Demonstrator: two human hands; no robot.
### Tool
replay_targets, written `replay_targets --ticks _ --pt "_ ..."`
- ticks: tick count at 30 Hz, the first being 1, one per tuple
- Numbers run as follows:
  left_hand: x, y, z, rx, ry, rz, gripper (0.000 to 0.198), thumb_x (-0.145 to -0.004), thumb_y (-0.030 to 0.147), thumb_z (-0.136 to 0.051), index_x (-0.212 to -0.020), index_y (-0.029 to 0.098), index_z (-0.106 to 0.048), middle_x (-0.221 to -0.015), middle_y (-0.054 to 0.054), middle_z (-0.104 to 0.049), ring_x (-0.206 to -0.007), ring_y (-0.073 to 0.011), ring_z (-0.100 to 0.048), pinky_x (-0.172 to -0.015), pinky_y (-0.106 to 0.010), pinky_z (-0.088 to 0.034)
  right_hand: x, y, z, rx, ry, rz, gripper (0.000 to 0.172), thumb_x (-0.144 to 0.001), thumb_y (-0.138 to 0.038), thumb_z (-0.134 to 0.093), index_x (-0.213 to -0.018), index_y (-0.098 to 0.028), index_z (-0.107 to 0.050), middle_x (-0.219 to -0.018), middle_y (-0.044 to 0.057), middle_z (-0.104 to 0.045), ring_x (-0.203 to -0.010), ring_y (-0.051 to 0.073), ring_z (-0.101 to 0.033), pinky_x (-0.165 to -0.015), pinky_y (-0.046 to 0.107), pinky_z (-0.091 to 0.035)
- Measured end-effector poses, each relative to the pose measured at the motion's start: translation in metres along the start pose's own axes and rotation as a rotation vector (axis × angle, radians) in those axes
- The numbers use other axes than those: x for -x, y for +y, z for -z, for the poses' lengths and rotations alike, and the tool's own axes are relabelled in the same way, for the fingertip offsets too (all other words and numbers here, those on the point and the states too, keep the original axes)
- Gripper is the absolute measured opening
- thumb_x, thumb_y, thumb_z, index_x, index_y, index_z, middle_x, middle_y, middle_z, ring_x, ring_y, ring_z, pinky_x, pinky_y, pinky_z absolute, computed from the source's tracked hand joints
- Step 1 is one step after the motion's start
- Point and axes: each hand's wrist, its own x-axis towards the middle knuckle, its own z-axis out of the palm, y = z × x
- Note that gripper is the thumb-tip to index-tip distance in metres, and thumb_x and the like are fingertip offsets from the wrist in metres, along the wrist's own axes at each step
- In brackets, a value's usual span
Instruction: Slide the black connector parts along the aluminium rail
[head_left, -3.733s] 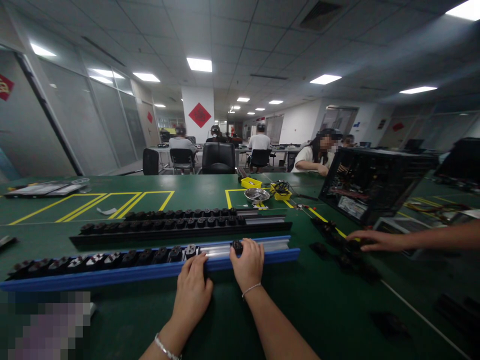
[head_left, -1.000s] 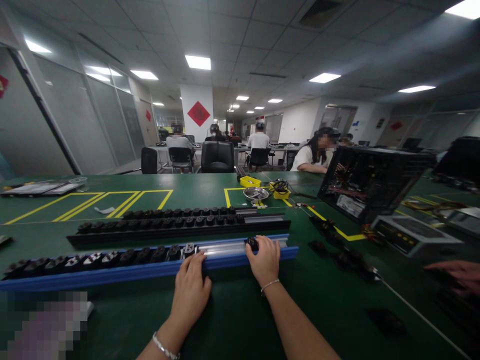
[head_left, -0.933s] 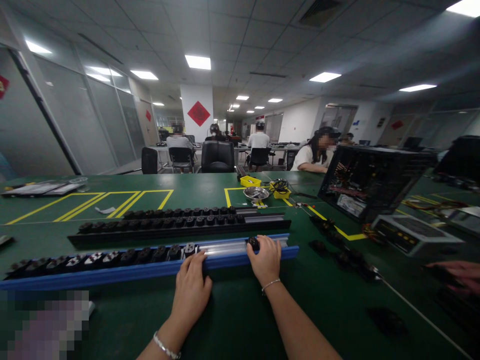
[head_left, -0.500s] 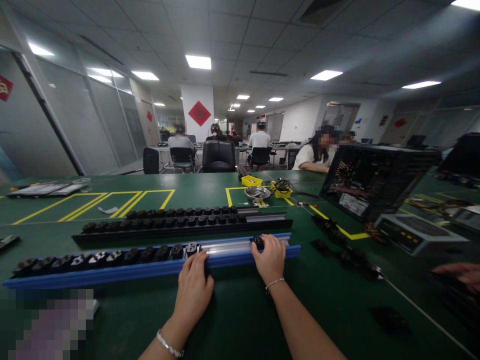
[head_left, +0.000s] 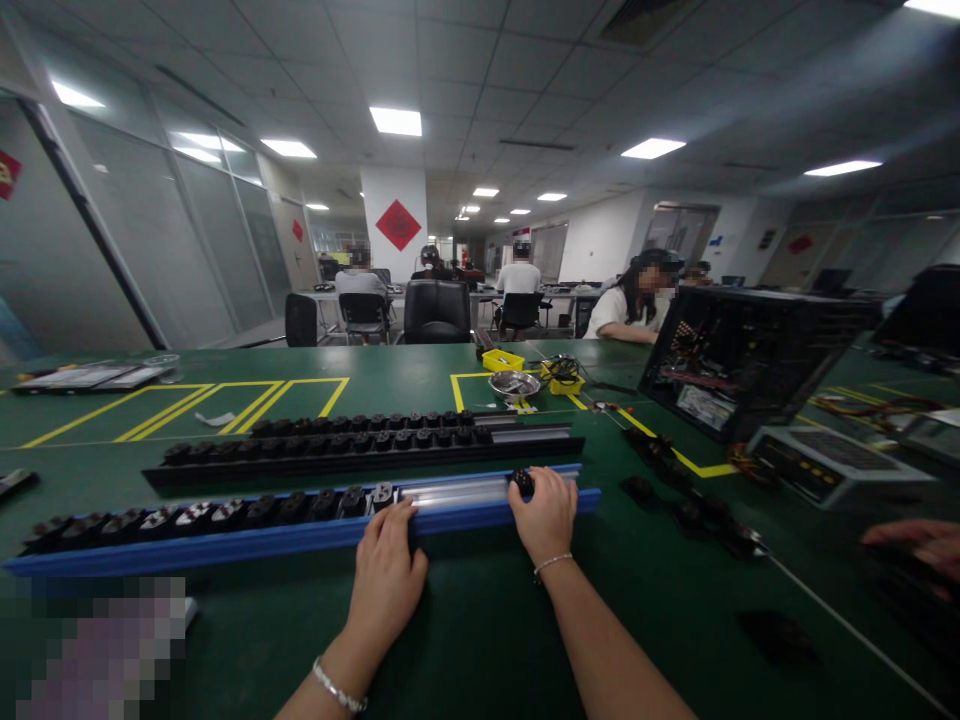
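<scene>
Office lights [head_left: 396, 121] shine over a green tabletop [head_left: 480, 640] marked out with yellow tape [head_left: 716, 471]. Beyond it, a pillar [head_left: 394, 183] bears a red diamond [head_left: 398, 225], and people [head_left: 519, 275] sit farther back.

Across the near part lies a blue rail [head_left: 225, 542]. A row of blocks [head_left: 264, 510] fills its left stretch, mostly black, a few with whitish tops, ending in a grey block [head_left: 383, 494]. To the right of that, the silver channel [head_left: 457, 493] is bare up to a black block [head_left: 523, 483] near the rail's right end.

The right hand [head_left: 546, 508] has its grip clamped on that black block, thumb to its left. The left hand [head_left: 388, 560] rests its fingertips on the rail's near edge, just below the grey block; its grip is apart, with the thumb held away from the fingers.

Behind the blue rail lie two black rails [head_left: 360, 464], also carrying blocks. Farther off stand a metal bowl [head_left: 516, 398] and a yellow tray [head_left: 504, 366]. Loose black parts [head_left: 694, 515] lie to the right, near a power supply [head_left: 832, 470] and an open computer case [head_left: 787, 350]. At the right edge, a co-worker's hand [head_left: 922, 540] is over dark parts too dim to make out.
</scene>
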Motion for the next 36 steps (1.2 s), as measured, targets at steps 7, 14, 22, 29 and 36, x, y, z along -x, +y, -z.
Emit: replay_targets --ticks 7,14,22,29,36 --pt "0.000 0.001 0.002 0.016 -0.024 0.030 0.047 -0.072 0.011 -0.044 -0.118 0.019 -0.044 -0.123 -0.006 -0.050 -0.117 -0.0227 -0.037 -0.100 -0.045 -0.032 -0.002 0.006 -0.001 0.017 0.045 -0.037 0.026 -0.072 -0.031 -0.048 -0.088 -0.015 -0.059 -0.096 0.011 -0.063 -0.100 0.024 -0.050 -0.099 0.043 -0.018" --pt "0.000 0.001 0.002 0.021 -0.028 0.031 0.046 -0.072 0.013 -0.043 -0.117 0.020 -0.044 -0.123 -0.005 -0.051 -0.117 -0.0232 -0.038 -0.100 -0.046 -0.032 -0.004 0.009 -0.001 0.022 0.048 -0.063 0.026 -0.072 -0.031 -0.048 -0.088 -0.015 -0.059 -0.097 0.011 -0.063 -0.101 0.025 -0.050 -0.100 0.044 -0.017" --pt "0.000 0.002 0.003 0.013 -0.025 0.010 0.047 -0.072 0.011 -0.043 -0.118 0.019 -0.043 -0.123 -0.005 -0.051 -0.118 -0.0220 -0.037 -0.101 -0.043 -0.031 -0.005 0.010 0.002 0.031 0.034 -0.081 0.027 -0.072 -0.032 -0.049 -0.089 -0.014 -0.059 -0.098 0.010 -0.063 -0.100 0.024 -0.050 -0.099 0.043 -0.018" --pt "0.000 0.002 0.003 0.023 -0.027 0.021 0.046 -0.072 0.011 -0.043 -0.118 0.018 -0.044 -0.124 -0.006 -0.051 -0.118 -0.0225 -0.037 -0.101 -0.044 -0.031 -0.006 0.017 0.000 0.031 0.071 -0.050 0.027 -0.071 -0.031 -0.049 -0.089 -0.013 -0.059 -0.096 0.012 -0.062 -0.097 0.025 -0.051 -0.096 0.040 -0.023" --pt "-0.001 0.002 0.003 0.026 -0.037 0.027 0.046 -0.072 0.012 -0.043 -0.117 0.019 -0.044 -0.123 -0.006 -0.051 -0.117 -0.0232 -0.038 -0.100 -0.046 -0.032 -0.009 0.019 0.003 0.029 0.060 -0.052 0.027 -0.072 -0.031 -0.049 -0.088 -0.012 -0.059 -0.094 0.013 -0.062 -0.095 0.024 -0.052 -0.092 0.038 -0.027"
